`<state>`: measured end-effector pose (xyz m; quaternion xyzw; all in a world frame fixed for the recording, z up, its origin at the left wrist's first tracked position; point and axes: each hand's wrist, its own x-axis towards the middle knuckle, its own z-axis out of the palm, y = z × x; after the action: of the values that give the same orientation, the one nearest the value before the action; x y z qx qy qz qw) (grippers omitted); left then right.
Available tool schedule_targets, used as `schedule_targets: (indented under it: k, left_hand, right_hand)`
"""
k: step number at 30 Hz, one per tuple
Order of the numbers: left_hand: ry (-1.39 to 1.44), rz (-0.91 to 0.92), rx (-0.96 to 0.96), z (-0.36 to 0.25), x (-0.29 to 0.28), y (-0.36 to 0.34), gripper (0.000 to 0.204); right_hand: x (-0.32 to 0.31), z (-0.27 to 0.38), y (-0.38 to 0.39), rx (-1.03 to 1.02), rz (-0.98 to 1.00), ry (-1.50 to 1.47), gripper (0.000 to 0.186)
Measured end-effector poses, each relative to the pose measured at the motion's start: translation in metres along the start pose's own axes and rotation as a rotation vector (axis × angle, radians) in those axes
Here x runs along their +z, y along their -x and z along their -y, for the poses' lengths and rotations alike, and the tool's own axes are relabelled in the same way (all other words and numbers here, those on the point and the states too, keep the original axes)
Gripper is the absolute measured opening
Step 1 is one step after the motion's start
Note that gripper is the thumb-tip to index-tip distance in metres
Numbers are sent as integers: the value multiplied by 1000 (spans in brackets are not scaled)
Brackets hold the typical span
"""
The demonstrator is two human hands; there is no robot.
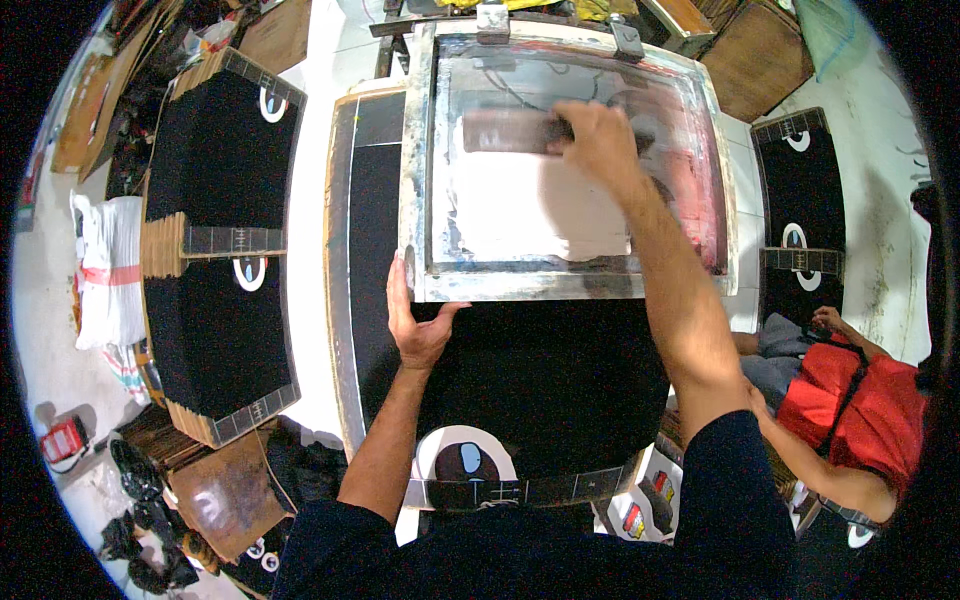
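your left hand [422, 330] is bracing the near left corner of the frame [570, 286], thumb spreading away from the fingers, likely to keep it from shifting. your right hand [600, 140] is curling around the scraper [505, 131], probably for even pressure; both are blurring. the scraper is crossing the mesh inside the frame, just beyond a white patch [540, 215]. the frame is lying over the far part of a black sheet [560, 365], seemingly hinging on clamps at its far edge.

you are using one frame and one scraper; two clamps [493, 22] are gripping; one eye picture [465, 460] is showing near you; two black piles [225, 150] are standing leftward.
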<state>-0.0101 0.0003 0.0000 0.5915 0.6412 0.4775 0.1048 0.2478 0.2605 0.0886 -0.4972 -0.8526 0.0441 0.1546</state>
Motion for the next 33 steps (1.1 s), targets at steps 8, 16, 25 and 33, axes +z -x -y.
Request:
schedule_targets:
  k: [8,16,25,33]
  left_hand:
    - [-78,-22,83,0,0,-1,115]
    - [-7,1,65,-3,-1,-3,105]
    - [73,-52,111,-54,-30,-32,102]
    - [154,-228,141,-162,-78,-168,111]
  right_hand:
    - [12,9,9,50,-94,107,43]
    - [-35,104,159,180,-37,-42,31]
    - [-67,116,156,86,-268,77,34]
    - [-198,105,45,-94,-646,311,61]
